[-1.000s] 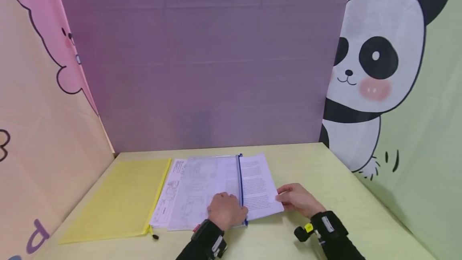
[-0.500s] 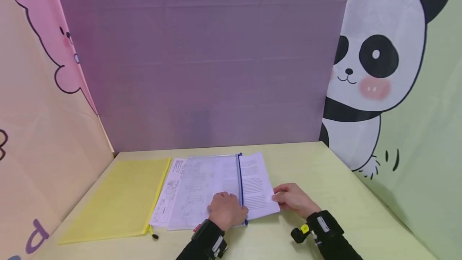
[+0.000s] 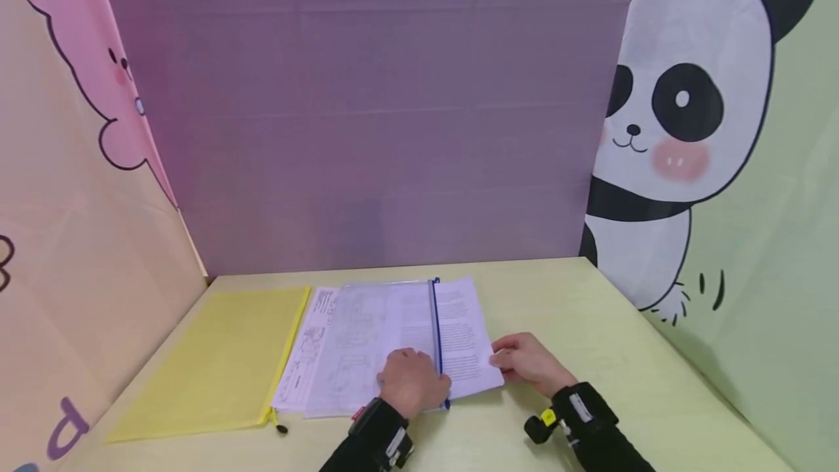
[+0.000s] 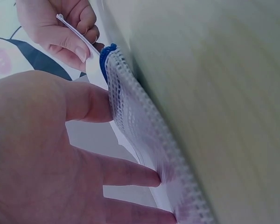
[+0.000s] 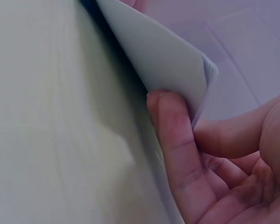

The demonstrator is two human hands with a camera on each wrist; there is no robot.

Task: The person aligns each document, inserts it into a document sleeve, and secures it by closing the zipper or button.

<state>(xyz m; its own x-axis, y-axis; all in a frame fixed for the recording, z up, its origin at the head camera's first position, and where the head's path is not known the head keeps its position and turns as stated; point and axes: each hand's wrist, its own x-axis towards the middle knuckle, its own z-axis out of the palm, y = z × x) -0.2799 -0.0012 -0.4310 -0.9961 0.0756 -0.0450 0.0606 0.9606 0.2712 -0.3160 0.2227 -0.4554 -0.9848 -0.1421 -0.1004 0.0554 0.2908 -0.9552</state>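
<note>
A clear mesh zip pouch (image 3: 367, 344) with a blue zipper edge (image 3: 438, 326) lies flat on the table. Printed papers (image 3: 459, 333) stick out of its right side, with the rest faintly visible through the cover. My left hand (image 3: 409, 383) presses on the pouch near its front right corner; the left wrist view has its thumb and extended fingers against the mesh (image 4: 144, 121). At the papers' outer edge, my right hand (image 3: 529, 363) pinches the stack (image 5: 163, 56) between thumb and fingers, the corner slightly raised off the table.
Left of the pouch lies a yellow zip pouch (image 3: 216, 363) with a dark-tipped zipper pull (image 3: 280, 428). Another printed sheet (image 3: 304, 352) shows along the clear pouch's left side. A purple panel (image 3: 380, 115) stands behind the pale table (image 3: 655, 384).
My right hand has moved left with the papers, so a narrower strip shows outside the clear pouch. The left hand has stayed in place on the pouch.
</note>
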